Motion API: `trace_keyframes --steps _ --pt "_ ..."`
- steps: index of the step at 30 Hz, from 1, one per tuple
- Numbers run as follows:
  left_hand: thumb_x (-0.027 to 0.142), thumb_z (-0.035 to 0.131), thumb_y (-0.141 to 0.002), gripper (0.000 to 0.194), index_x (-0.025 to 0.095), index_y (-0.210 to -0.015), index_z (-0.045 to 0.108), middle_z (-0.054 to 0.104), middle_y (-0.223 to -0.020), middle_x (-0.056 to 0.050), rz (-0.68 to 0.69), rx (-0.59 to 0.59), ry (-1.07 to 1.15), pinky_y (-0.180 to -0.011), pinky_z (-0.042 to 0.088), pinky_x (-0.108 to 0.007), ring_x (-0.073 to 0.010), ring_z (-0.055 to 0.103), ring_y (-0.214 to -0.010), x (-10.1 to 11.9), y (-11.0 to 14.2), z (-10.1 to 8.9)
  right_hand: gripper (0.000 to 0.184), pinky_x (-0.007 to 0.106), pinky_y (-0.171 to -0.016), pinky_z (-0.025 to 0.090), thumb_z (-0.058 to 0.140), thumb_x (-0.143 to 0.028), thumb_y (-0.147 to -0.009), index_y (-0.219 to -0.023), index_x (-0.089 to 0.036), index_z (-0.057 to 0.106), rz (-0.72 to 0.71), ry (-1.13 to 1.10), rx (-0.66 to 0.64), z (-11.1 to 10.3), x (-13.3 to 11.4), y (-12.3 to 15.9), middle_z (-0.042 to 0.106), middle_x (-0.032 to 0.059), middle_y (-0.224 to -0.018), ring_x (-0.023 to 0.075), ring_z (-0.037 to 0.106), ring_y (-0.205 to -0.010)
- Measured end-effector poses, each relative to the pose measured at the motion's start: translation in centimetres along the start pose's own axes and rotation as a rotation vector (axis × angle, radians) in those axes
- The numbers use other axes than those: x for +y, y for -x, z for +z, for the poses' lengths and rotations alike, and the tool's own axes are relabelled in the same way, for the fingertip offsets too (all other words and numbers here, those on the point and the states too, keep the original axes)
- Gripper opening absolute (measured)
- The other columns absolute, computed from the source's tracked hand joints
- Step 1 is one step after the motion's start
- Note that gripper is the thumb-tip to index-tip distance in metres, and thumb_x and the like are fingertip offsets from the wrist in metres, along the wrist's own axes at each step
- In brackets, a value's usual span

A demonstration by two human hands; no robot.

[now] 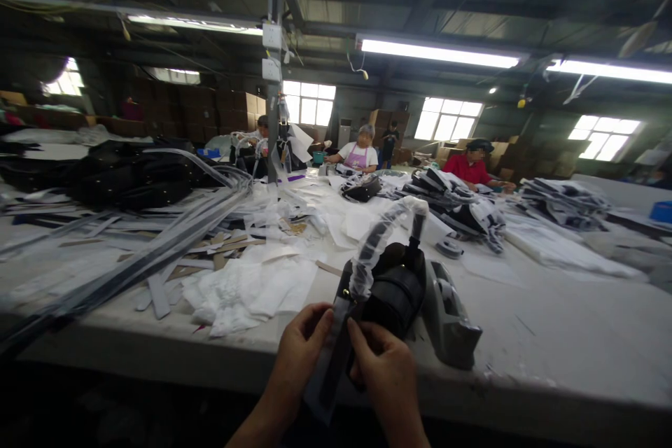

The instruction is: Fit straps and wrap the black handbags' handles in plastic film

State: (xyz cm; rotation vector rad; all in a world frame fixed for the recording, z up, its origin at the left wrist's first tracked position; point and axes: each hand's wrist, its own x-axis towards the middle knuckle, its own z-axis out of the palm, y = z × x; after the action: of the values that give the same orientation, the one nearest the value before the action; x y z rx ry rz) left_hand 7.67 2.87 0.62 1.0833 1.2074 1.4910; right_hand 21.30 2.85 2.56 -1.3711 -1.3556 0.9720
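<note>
I saw left hand (304, 343) and right hand (387, 358) pinching a flat black plastic-sleeved strap (334, 361). Lengthwise, it sloped nearward from a black leathery handbag (396, 297).

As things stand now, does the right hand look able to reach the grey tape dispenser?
Probably yes: the tape dispenser stands close to the right hand; nothing visible blocks the way, though that hand is busy at the dark strap.

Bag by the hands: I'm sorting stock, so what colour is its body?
The bag's body is black, seen best in the head view.
</note>
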Motion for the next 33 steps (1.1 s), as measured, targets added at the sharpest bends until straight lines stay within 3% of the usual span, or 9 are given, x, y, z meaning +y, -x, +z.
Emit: trace_keyframes --steps 4,8,11,15,17,23,27,33 --pt "0.047 0.071 -0.080 0.032 0.016 -0.089 0.071 0.075 -0.086 -0.005 -0.076 -0.059 -0.010 -0.075 0.052 -0.027 -0.0233 0.068 -0.086 -1.0 1.2 -0.4 0.043 0.022 -0.039 0.040 0.069 -0.060 -0.076 -0.076 -0.018 0.077 0.006 0.004 0.019 0.2 0.4 0.3 0.057 -0.0011 -0.040 0.0148 0.052 -0.037" --pt "0.045 0.068 -0.082 0.029 0.016 -0.089 0.070 0.073 -0.082 -0.004 -0.053 0.018 -0.036 -0.068 0.052 -0.025 -0.0205 0.068 -0.078 -1.8 1.9 0.0 0.042 0.022 -0.038 0.039 0.068 -0.059 -0.076 -0.075 -0.017 0.076 0.008 -0.009 0.048 0.6 0.7 0.3 0.061 0.0001 -0.045 0.0138 0.051 -0.038" --pt "0.038 0.067 -0.084 0.021 0.018 -0.086 0.070 0.070 -0.076 -0.002 0.143 0.116 -0.258 -0.061 0.050 -0.023 -0.0169 0.065 -0.068 -2.0 2.1 0.1 0.041 0.021 -0.038 0.037 0.069 -0.057 -0.076 -0.069 -0.016 0.074 0.019 -0.020 0.057 1.0 0.7 0.2 0.060 0.0003 -0.046 0.0124 0.049 -0.038" --pt "0.024 0.053 -0.096 0.018 0.019 -0.095 0.070 0.069 -0.083 -0.003 0.671 0.121 -0.601 -0.068 0.052 -0.020 -0.0147 0.069 -0.074 -1.8 2.5 -0.1 0.040 0.020 -0.038 0.033 0.072 -0.053 -0.074 -0.064 -0.014 0.071 0.062 -0.123 0.046 1.5 0.8 0.1 0.054 -0.0015 -0.043 0.0100 0.043 -0.037" --pt "0.022 0.044 -0.100 0.025 0.018 -0.102 0.068 0.069 -0.083 -0.004 0.836 0.109 -0.755 -0.065 0.053 -0.018 -0.0142 0.069 -0.073 -1.5 2.7 -0.4 0.042 0.020 -0.037 0.030 0.073 -0.055 -0.072 -0.063 -0.013 0.070 0.092 -0.205 0.024 1.5 0.9 0.1 0.049 -0.0029 -0.039 0.0088 0.040 -0.036" --pt "0.020 0.036 -0.102 0.032 0.015 -0.102 0.067 0.071 -0.080 -0.006 1.058 0.062 -1.050 -0.058 0.055 -0.020 -0.0158 0.071 -0.068 0.0 2.5 -1.3 0.052 0.021 -0.039 0.034 0.067 -0.065 -0.076 -0.071 -0.013 0.071 0.056 -0.215 -0.107 1.1 0.3 0.6 0.057 0.0007 -0.043 0.0115 0.047 -0.038" --pt "0.015 0.038 -0.101 0.031 0.011 -0.105 0.068 0.073 -0.083 -0.010 1.155 0.046 -1.075 -0.062 0.059 -0.022 -0.0177 0.073 -0.071 0.3 2.4 -1.8 0.049 0.022 -0.040 0.037 0.068 -0.063 -0.074 -0.061 -0.016 0.068 0.035 -0.102 -0.068 1.0 0.0 0.8 0.057 0.0010 -0.042 0.0136 0.051 -0.039" --pt "0.012 0.043 -0.098 0.029 0.013 -0.113 0.067 0.076 -0.089 -0.011 1.121 -0.092 -0.900 -0.074 0.059 -0.019 -0.0168 0.075 -0.079 -3.4 5.4 -3.1 0.046 0.021 -0.037 0.030 0.069 -0.058 -0.075 -0.056 -0.017 0.061 0.116 -0.229 -0.081 0.9 0.3 0.2 0.052 -0.0016 -0.035 0.0092 0.040 -0.033"
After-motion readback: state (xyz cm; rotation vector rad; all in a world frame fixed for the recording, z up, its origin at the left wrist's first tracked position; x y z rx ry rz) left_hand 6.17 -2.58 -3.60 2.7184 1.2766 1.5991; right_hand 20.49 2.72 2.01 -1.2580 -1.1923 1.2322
